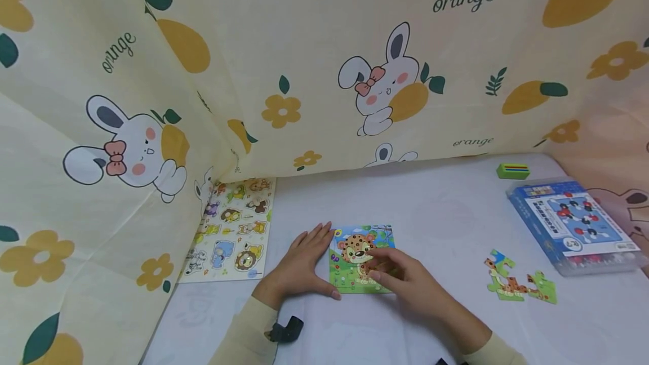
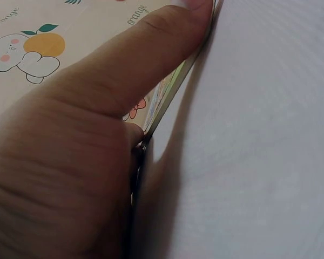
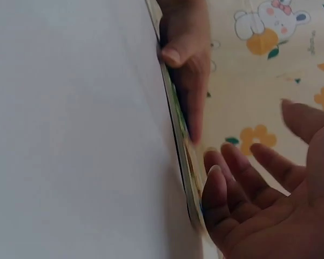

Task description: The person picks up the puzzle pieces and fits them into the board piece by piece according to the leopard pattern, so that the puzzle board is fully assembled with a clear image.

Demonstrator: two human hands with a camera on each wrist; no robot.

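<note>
A square leopard jigsaw puzzle (image 1: 350,275) lies flat on the white table, showing a spotted leopard on green grass. Along its left edge rests my left hand (image 1: 305,266), fingers extended, with the thumb at the lower left corner. My right hand (image 1: 413,280) hovers over the puzzle's right side and covers part of the picture. In the right wrist view, the right hand's fingers (image 3: 248,178) are loosely bent and apart from the thumb, with nothing between them. Several loose puzzle pieces (image 1: 511,287) lie to the right, some joined together.
An animal picture board (image 1: 238,241) lies at the left, partly under the patterned curtain (image 1: 304,72). At the right is a blue and clear plastic box (image 1: 578,224). Behind it sits a small green block (image 1: 513,171) with coloured stripes.
</note>
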